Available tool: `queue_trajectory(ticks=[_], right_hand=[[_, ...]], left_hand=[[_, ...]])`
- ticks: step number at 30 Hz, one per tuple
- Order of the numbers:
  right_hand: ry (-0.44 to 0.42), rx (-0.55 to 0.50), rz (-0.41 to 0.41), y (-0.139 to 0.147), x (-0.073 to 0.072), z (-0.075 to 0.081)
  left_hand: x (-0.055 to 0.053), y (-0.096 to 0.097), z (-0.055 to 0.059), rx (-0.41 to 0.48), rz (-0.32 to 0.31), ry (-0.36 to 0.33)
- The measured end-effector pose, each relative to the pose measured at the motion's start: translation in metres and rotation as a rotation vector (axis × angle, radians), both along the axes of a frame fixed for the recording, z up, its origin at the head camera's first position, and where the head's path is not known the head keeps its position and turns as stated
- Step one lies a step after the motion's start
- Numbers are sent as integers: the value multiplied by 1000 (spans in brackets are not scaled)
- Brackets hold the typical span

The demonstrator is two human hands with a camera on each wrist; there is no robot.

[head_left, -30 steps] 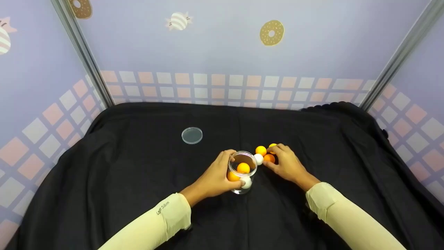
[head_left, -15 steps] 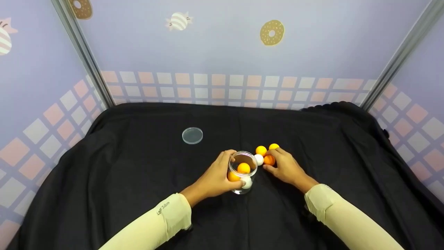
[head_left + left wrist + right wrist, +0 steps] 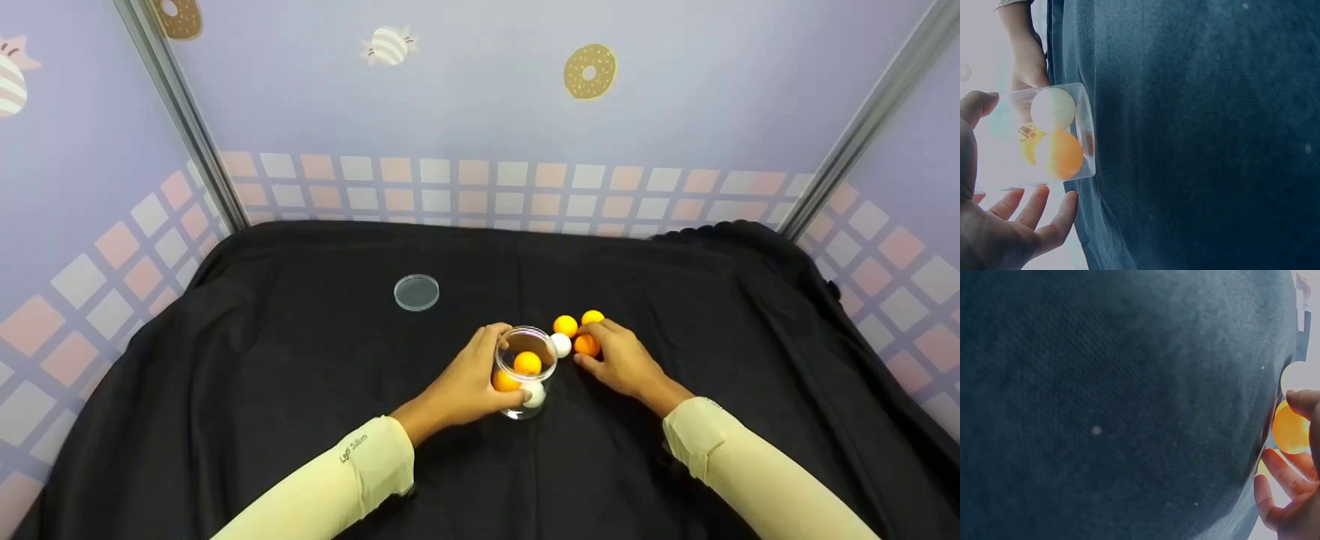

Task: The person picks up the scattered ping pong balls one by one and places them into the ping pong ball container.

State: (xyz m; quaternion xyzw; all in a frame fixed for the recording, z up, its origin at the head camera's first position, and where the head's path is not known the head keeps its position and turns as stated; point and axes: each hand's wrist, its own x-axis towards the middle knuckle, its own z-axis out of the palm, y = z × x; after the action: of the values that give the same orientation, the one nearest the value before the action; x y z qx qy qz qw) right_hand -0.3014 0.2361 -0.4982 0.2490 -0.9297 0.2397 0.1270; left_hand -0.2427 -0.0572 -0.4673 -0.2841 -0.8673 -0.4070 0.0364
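Note:
My left hand [image 3: 465, 384] grips a clear jar [image 3: 520, 413] standing upright and uncovered on the black cloth, thumb in front and fingers behind. Inside it lie a white ping-pong ball [image 3: 1053, 110], an orange ball [image 3: 1065, 156] and another orange one [image 3: 527, 364]. To the jar's right, my right hand [image 3: 624, 363] pinches an orange ping-pong ball [image 3: 587, 345] between thumb and fingers, low at the cloth. Close around it sit a white ball [image 3: 560, 345] beside the jar and two yellow-orange balls, one behind [image 3: 565, 325] and one [image 3: 592, 317] near the fingers.
A clear round lid [image 3: 417, 292] lies flat on the black cloth [image 3: 322, 337], behind and left of the jar. Patterned lilac panels [image 3: 480, 112] with metal corner posts [image 3: 180, 112] enclose the table at the back and both sides.
My right fingers have drawn back from the rear yellow ball and closed around the orange ball, which has shifted slightly right, away from the white one. The left hand and jar stay put.

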Motion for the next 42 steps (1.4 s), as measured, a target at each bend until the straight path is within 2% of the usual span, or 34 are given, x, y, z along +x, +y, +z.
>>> queue_trajectory(ticks=[10, 25, 35, 42], right_hand=[[34, -31, -11, -3, 0, 14], [34, -71, -15, -19, 7, 54], [88, -129, 31, -34, 17, 76], [122, -154, 107, -45, 28, 84]], left_hand=[[0, 0, 0, 4, -2, 3], [0, 0, -1, 7, -1, 21], [0, 0, 0, -3, 7, 10], [0, 0, 1, -8, 2, 18]])
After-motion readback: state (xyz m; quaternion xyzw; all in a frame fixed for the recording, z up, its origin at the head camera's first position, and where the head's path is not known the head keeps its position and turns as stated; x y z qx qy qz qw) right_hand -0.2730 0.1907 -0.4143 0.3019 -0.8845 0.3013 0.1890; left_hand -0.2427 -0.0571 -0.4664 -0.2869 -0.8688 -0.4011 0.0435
